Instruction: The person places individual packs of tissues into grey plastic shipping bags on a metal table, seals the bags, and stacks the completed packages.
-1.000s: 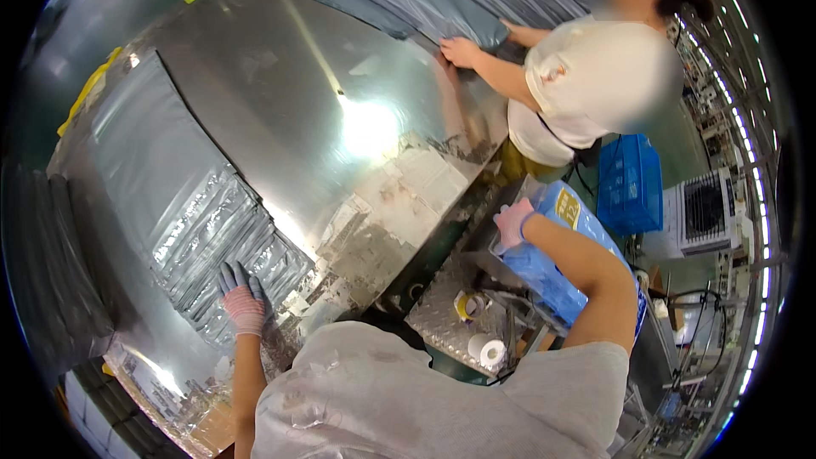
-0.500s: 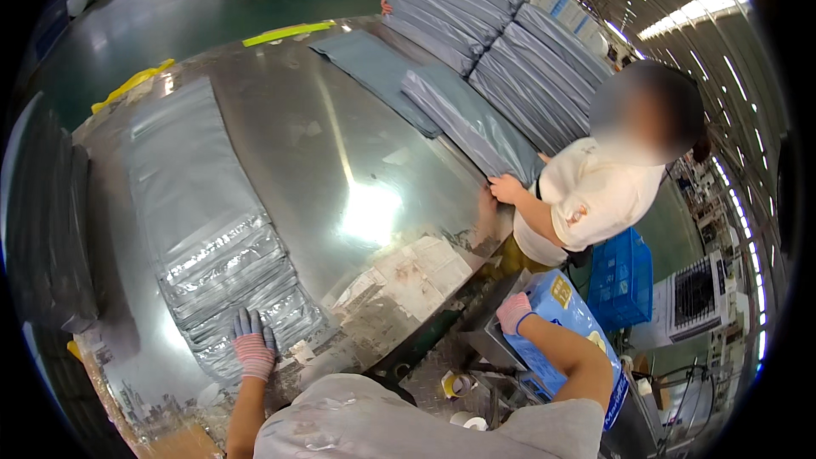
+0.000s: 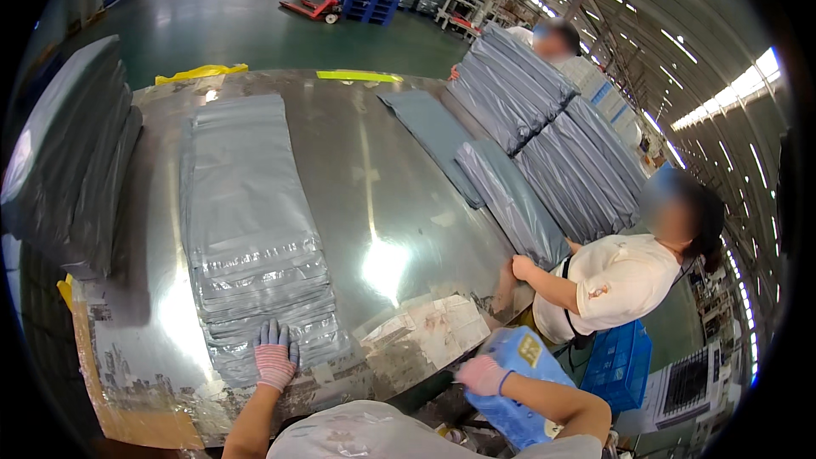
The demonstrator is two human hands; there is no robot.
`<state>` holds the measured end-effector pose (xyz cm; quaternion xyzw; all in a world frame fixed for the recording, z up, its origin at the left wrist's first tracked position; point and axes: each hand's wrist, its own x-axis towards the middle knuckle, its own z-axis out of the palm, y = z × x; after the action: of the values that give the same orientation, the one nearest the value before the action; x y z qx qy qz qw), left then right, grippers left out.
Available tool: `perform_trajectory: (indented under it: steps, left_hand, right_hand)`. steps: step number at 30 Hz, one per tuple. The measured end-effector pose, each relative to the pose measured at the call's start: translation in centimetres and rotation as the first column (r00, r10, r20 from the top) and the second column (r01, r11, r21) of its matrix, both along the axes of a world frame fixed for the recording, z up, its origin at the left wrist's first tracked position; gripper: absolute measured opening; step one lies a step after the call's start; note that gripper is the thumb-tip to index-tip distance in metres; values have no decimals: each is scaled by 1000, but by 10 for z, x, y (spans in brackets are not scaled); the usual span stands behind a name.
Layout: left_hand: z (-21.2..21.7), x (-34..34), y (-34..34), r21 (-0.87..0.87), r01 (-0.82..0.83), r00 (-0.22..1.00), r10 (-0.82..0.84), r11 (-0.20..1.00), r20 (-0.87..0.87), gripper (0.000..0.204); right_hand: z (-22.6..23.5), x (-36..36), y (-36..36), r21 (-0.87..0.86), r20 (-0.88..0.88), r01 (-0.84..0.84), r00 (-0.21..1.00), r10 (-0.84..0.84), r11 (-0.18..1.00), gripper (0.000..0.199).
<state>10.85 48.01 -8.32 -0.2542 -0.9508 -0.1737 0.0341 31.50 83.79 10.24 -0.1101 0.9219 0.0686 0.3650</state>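
My left hand (image 3: 276,355), in a striped glove with grey fingertips, lies flat with fingers stretched out on the near end of a row of overlapping grey plastic bags (image 3: 246,195). These bags run away from me across the metal table (image 3: 344,161). At the table's near right edge, my right hand (image 3: 483,375), gloved too, is closed on the left side of a blue printed plastic package (image 3: 518,382). The right fingertips are somewhat blurred, and the package's lower part is hidden behind my forearm.
A person in a white shirt (image 3: 612,285) handles a grey bundle (image 3: 514,200) at the table's right side. Behind it rise stacked grey bundles (image 3: 578,174), with another person beyond. Tall grey stacks (image 3: 72,153) stand at left. A blue crate (image 3: 616,365) sits at lower right.
The view has tilted and shifted. My right hand has drawn the blue package left, closer to the table edge. My left hand stays flat on the grey bags.
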Motion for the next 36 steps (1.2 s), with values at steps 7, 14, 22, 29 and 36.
perform_trajectory:
  steps: [7, 14, 22, 29, 36]
  left_hand:
    - [-7, 0, -1, 35, 7, 1000, -6, 999, -31, 49]
    - [-21, 16, -24, -117, -40, 999, 42, 992, 16, 50]
    - [-15, 29, -23, -178, -59, 993, 76, 982, 87, 50]
    - [-27, 33, -33, -72, -7, 1000, 8, 997, 16, 47]
    - [-8, 25, -21, 330, -296, 903, 151, 896, 402, 44]
  right_hand:
    - [25, -146, -118, -253, -202, -424, 902, 381, 870, 13]
    - [122, -289, -258, -223, -341, -638, 759, 554, 737, 11]
    - [59, -367, -190, -659, -589, -158, 716, -374, 736, 26]
    - [-68, -210, -35, -415, -291, 475, 738, -608, 776, 45]
    - [-86, -89, -12, -425, -386, 670, 474, -792, 608, 50]
